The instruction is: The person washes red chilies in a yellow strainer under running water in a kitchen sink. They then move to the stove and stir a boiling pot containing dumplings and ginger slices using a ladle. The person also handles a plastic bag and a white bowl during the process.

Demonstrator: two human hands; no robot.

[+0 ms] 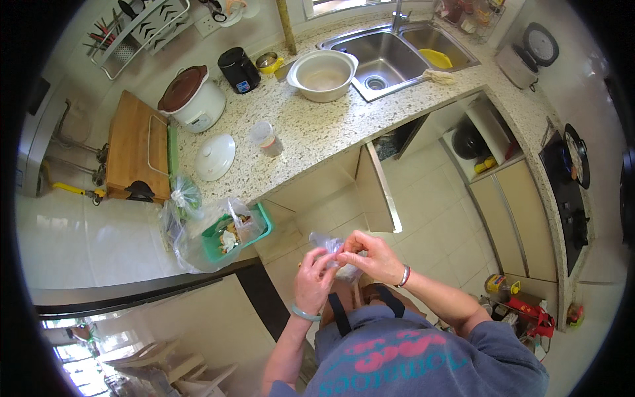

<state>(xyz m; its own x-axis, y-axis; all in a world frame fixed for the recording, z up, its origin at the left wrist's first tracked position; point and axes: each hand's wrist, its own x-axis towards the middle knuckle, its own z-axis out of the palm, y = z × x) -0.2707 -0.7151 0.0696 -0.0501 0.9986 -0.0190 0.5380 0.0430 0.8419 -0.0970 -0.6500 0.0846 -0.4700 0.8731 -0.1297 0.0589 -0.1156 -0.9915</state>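
Observation:
A clear plastic bag (327,243) is pinched between my two hands, in front of my body and above the floor. My left hand (313,280), with a pale bangle at the wrist, has its fingertips on the gathered plastic. My right hand (372,258), a metal bracelet behind it, grips the same spot from the other side. Something pale shows within the bag below my fingers; I cannot tell what. On the counter stand a white ceramic pot (322,75) beside the sink, a white lid (215,157) and a clear plastic jar (267,139).
A green bin (268,221) lined with plastic holds scraps at the counter's left end, near a tied bag of greens (186,198). An open cabinet door (382,193) juts out below the counter. Bottles, including an oil bottle (498,284), stand at the lower right.

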